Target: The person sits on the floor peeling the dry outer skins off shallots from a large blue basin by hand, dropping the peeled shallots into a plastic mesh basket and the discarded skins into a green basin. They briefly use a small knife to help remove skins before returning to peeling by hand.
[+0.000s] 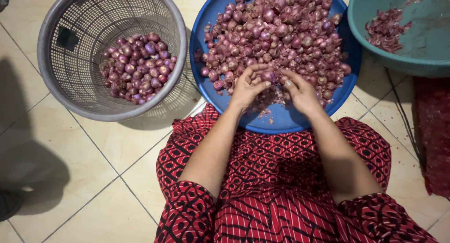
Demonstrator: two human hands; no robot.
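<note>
A round blue basin (281,121) on the tiled floor holds a heap of small purple shallots (276,32). My left hand (247,87) pinches one shallot (267,76) at the heap's near edge. My right hand (300,90) touches the same shallot from the right, fingers bent around it; whether it holds a tool I cannot tell. Bits of peel lie in the basin under my hands. My arms reach out over my lap, covered in red patterned cloth (276,186).
A grey perforated plastic basket (61,93) at the left holds a smaller pile of peeled shallots (138,67). A teal basin (422,55) with purple peels (384,29) stands at the top right. A dark red mat (433,135) lies at the right.
</note>
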